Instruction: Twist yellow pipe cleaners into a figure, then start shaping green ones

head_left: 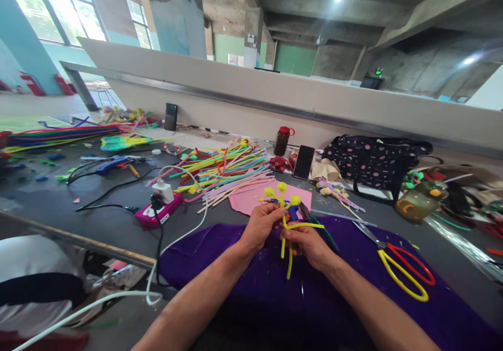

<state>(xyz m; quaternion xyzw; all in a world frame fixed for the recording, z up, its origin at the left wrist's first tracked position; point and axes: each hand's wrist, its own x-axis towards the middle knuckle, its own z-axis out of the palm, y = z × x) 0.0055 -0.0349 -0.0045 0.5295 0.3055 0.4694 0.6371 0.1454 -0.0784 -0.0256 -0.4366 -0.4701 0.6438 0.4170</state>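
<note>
Several yellow pipe cleaners (283, 246) with round fuzzy balls at their tops are held upright between my hands, over a purple cloth (236, 283). My left hand (262, 226) pinches the stems just below the balls. Lower down, my right hand (308, 242) has its fingers closed on the same stems, where one yellow length juts out to the right. Just behind the hands, a blue glue gun (293, 212) is partly hidden by them. Scissors with a red and a yellow handle (404, 272) lie to the right on the cloth.
A pile of coloured pipe cleaners (231, 170) lies behind a pink sheet (251, 196). At left are a magenta power strip (159, 212) with cables and another glue gun (113, 165). A phone (304, 162), red-lidded bottle (282, 141), dark bag (377, 162) and amber jar (418, 204) stand along the back and right.
</note>
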